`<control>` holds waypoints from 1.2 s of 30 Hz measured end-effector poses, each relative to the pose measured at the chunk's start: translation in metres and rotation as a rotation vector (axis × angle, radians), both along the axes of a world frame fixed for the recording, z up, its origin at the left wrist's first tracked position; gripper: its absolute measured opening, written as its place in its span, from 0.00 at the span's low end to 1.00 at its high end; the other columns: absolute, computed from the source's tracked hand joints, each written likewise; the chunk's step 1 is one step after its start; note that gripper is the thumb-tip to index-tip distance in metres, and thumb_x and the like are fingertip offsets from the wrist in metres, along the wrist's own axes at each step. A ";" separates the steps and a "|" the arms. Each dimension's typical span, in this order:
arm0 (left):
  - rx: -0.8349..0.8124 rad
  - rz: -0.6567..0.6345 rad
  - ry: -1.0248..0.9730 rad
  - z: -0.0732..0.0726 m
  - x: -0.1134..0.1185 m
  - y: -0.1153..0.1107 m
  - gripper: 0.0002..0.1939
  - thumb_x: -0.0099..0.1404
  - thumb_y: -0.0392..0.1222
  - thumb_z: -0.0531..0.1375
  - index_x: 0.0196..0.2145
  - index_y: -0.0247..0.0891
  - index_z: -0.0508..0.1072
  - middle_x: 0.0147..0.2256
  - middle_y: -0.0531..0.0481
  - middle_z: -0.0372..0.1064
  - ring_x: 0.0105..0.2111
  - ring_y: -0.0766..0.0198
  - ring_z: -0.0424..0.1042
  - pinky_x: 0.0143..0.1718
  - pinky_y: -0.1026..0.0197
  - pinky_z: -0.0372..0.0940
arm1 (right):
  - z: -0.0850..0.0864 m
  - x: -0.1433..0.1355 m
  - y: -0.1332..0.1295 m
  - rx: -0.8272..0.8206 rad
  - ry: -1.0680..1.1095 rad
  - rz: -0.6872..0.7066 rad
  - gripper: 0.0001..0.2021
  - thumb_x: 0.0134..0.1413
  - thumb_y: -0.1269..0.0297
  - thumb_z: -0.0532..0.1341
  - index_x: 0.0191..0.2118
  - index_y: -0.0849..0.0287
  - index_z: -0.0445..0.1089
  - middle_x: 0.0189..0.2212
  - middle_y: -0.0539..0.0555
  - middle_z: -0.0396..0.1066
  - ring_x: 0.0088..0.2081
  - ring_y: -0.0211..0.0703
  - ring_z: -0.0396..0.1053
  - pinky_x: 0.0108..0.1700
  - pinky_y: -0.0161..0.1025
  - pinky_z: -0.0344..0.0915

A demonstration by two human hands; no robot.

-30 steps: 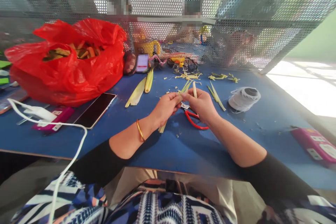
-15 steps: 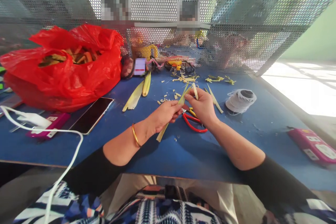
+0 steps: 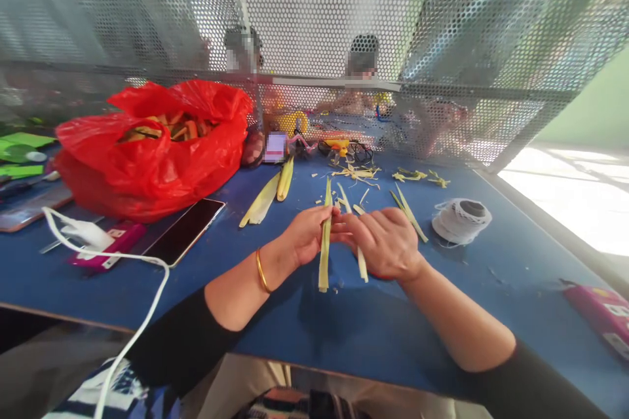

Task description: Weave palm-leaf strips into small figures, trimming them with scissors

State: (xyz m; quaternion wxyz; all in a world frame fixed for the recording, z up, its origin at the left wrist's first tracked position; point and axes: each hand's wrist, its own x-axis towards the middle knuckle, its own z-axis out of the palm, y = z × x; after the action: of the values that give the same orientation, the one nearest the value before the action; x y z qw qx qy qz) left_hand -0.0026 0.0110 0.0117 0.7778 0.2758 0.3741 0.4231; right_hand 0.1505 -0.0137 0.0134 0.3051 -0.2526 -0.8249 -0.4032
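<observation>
My left hand [image 3: 310,230] pinches a pale green husk strip [image 3: 324,255], which stands lengthwise in front of its fingertips. Close beside it, my right hand [image 3: 390,242] is turned back-upward, its fingers reaching to the left hand's fingers. A second, paler husk strip [image 3: 362,265] passes through the right hand's fingers, its lower end sticking out below them. Beneath the right hand only a bit of red scissor handle [image 3: 381,277] shows; the rest is covered. Small husk scraps [image 3: 358,209] lie just beyond the hands.
A red plastic bag [image 3: 152,177] of husk-coloured pieces stands at left, near a phone [image 3: 189,230] and a white cable [image 3: 147,301]. Larger husk leaves [image 3: 260,200] lie behind my left hand. A white thread spool [image 3: 460,221] sits at right. A perforated metal screen [image 3: 314,19] closes the back.
The husk in my hands now shows as two separate strips. My right hand has turned back-upward and come over the scissors. The view has tilted up slightly.
</observation>
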 end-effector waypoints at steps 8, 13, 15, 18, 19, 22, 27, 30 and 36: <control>-0.100 0.083 -0.066 -0.002 -0.005 0.011 0.18 0.71 0.29 0.46 0.28 0.30 0.71 0.21 0.48 0.69 0.21 0.71 0.70 0.27 0.70 0.66 | -0.015 -0.014 0.005 -0.209 -0.161 -0.005 0.12 0.65 0.74 0.50 0.33 0.61 0.69 0.24 0.52 0.68 0.27 0.41 0.61 0.33 0.42 0.51; -0.065 0.178 -0.232 -0.003 -0.013 0.022 0.15 0.71 0.29 0.46 0.31 0.31 0.70 0.15 0.57 0.59 0.16 0.73 0.63 0.29 0.67 0.69 | -0.024 -0.013 0.009 -0.351 -0.085 0.134 0.11 0.65 0.73 0.49 0.39 0.63 0.70 0.25 0.52 0.70 0.26 0.40 0.63 0.32 0.40 0.54; -0.085 0.206 -0.252 -0.002 -0.017 0.025 0.15 0.71 0.28 0.46 0.30 0.32 0.69 0.15 0.58 0.58 0.15 0.74 0.61 0.28 0.67 0.69 | -0.025 -0.014 0.008 -0.414 -0.041 0.200 0.10 0.64 0.71 0.51 0.37 0.61 0.69 0.25 0.52 0.71 0.26 0.39 0.64 0.31 0.39 0.56; -0.127 0.219 -0.262 0.001 -0.022 0.028 0.15 0.71 0.29 0.46 0.31 0.32 0.69 0.15 0.58 0.58 0.15 0.74 0.62 0.26 0.69 0.68 | -0.025 -0.017 0.006 -0.495 0.068 0.259 0.07 0.63 0.71 0.53 0.38 0.60 0.69 0.27 0.52 0.73 0.27 0.38 0.66 0.32 0.37 0.60; -0.136 0.217 -0.268 0.002 -0.023 0.029 0.15 0.71 0.29 0.46 0.31 0.31 0.69 0.16 0.57 0.58 0.15 0.73 0.62 0.26 0.69 0.68 | -0.025 -0.017 0.005 -0.522 0.100 0.274 0.06 0.62 0.72 0.54 0.39 0.60 0.68 0.28 0.52 0.74 0.28 0.38 0.67 0.32 0.36 0.61; -0.148 0.207 -0.283 0.002 -0.023 0.029 0.14 0.71 0.29 0.46 0.32 0.31 0.70 0.17 0.55 0.60 0.16 0.72 0.64 0.25 0.69 0.68 | -0.023 -0.019 0.004 -0.583 0.142 0.300 0.06 0.62 0.72 0.55 0.40 0.59 0.67 0.29 0.52 0.74 0.29 0.39 0.69 0.33 0.36 0.64; -0.156 0.170 -0.313 0.002 -0.026 0.029 0.14 0.70 0.28 0.47 0.32 0.31 0.69 0.17 0.57 0.58 0.14 0.75 0.59 0.18 0.73 0.60 | -0.021 -0.018 0.004 -0.645 0.047 0.294 0.08 0.63 0.65 0.57 0.44 0.62 0.66 0.32 0.56 0.74 0.32 0.44 0.71 0.35 0.40 0.66; -0.160 0.166 -0.319 0.002 -0.028 0.031 0.13 0.70 0.28 0.47 0.32 0.31 0.69 0.17 0.58 0.55 0.13 0.76 0.56 0.16 0.74 0.56 | -0.021 -0.016 0.005 -0.656 -0.002 0.303 0.21 0.59 0.50 0.60 0.48 0.63 0.64 0.34 0.58 0.75 0.33 0.47 0.72 0.36 0.44 0.66; -0.182 0.160 -0.334 0.000 -0.027 0.030 0.11 0.69 0.28 0.48 0.34 0.32 0.69 0.17 0.59 0.54 0.14 0.75 0.56 0.16 0.74 0.56 | -0.023 -0.017 0.006 -0.593 0.001 0.320 0.24 0.60 0.46 0.57 0.47 0.64 0.63 0.31 0.57 0.74 0.31 0.46 0.72 0.35 0.42 0.65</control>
State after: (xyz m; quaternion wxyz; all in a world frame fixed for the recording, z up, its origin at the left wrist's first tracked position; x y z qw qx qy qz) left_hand -0.0292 0.0409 0.0122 0.8148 0.0998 0.2973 0.4877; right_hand 0.1331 -0.0081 -0.0101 0.2782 -0.1981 -0.9353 -0.0924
